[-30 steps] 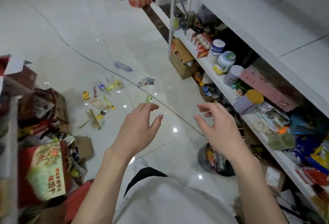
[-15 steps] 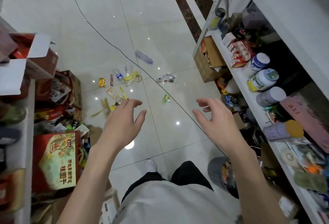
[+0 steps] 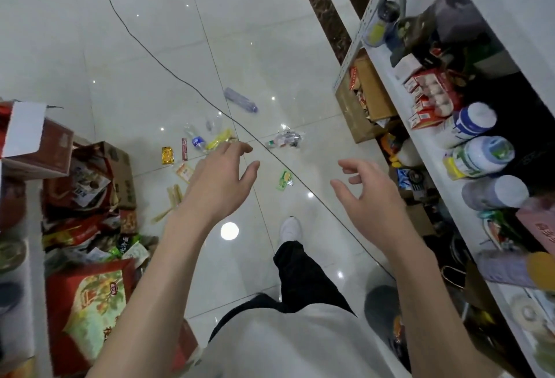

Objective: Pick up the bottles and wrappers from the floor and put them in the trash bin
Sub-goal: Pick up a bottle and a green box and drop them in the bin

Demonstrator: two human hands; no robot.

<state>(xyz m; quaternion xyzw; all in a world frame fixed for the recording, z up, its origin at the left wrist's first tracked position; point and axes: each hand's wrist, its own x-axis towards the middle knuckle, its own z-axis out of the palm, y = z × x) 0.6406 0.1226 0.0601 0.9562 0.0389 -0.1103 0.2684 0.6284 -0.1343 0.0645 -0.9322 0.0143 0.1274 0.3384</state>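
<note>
Floor litter, left of centre: gold wrapper and small bottle, with the left hand above them, fingers loosely spread, holding nothing. Clear bottle, crumpled wrapper and green wrapper lie on the tiles mid-frame. Right hand is equally loose and empty; trash bin sits lower right, beside the shelf.

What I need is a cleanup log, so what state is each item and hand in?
left hand: open, empty
right hand: open, empty
clear bottle: lying on the floor
blue-label bottle: lying on the floor
green wrapper: flat on the floor
gold wrapper: flat on the floor
trash bin: standing, partly hidden
</note>
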